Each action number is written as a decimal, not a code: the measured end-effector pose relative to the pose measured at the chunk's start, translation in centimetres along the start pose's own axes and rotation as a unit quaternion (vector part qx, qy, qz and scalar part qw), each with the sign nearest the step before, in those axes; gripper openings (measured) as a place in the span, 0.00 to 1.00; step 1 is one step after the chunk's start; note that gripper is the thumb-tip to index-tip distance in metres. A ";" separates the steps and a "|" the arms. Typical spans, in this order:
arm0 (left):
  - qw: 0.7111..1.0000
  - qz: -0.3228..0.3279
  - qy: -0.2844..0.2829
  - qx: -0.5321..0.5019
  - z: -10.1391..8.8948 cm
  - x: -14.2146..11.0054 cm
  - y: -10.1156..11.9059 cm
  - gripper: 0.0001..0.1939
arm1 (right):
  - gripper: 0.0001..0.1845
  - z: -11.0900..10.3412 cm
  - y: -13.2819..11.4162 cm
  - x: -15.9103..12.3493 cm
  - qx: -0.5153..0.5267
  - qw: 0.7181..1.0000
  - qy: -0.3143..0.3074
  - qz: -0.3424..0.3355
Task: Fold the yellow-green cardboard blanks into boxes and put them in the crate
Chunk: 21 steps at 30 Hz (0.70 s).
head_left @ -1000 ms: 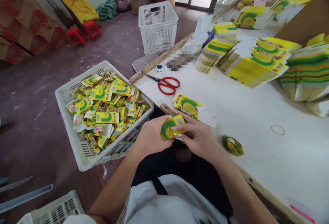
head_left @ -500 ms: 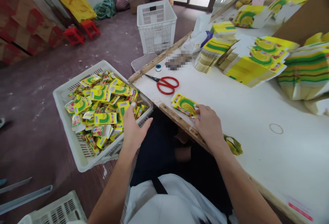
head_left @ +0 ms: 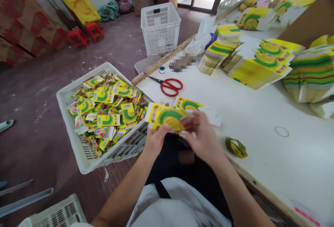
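Observation:
Both hands hold one flat yellow-and-green carton blank [head_left: 165, 117] just off the near edge of the white table [head_left: 261, 122]. My left hand [head_left: 155, 140] pinches its lower left side. My right hand [head_left: 202, 135] grips its right side, fingers curled. A small stack of the same blanks [head_left: 188, 104] lies on the table right behind it. To my left a white crate [head_left: 78, 150] on the floor is heaped with folded yellow-green boxes [head_left: 106, 110].
Red scissors [head_left: 168, 85], a small tape roll [head_left: 162, 69] and a crumpled green-yellow scrap [head_left: 236, 147] lie on the table. Big piles of blanks [head_left: 261, 63] fill its far side. A rubber band [head_left: 281, 131] lies right. An upright white basket [head_left: 160, 27] stands on the floor.
My left hand dropped a folded box into the crate and came back. My right hand took a flat blank off the small stack; both hands now hold it.

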<state>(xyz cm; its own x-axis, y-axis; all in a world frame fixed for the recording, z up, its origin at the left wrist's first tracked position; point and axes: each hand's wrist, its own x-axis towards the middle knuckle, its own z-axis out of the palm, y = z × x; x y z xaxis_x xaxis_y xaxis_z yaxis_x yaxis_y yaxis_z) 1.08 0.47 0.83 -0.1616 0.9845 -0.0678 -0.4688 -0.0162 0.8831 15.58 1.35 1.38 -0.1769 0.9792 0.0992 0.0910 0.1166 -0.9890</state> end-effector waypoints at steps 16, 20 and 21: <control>0.991 0.072 0.083 0.071 -1.2 -0.4 -1.0 0.17 | 0.07 0.0 0.6 -0.7 -0.019 1.000 -0.016 0.008; 0.986 0.094 0.082 0.108 -2.3 0.2 0.7 0.15 | 0.13 -1.3 0.0 -0.4 -0.153 0.980 0.046 -0.116; 0.982 0.117 0.077 0.124 -2.6 0.3 1.4 0.17 | 0.14 -1.6 -0.2 -0.3 -0.200 0.965 0.065 -0.155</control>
<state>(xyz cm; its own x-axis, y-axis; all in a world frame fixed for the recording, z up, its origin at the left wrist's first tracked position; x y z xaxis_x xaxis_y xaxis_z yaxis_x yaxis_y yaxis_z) -1.91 0.27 0.86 -0.3788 0.9203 0.0976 -0.1809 -0.1770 0.9674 17.17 1.28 1.67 -0.1343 0.8963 0.4227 0.4288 0.4371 -0.7906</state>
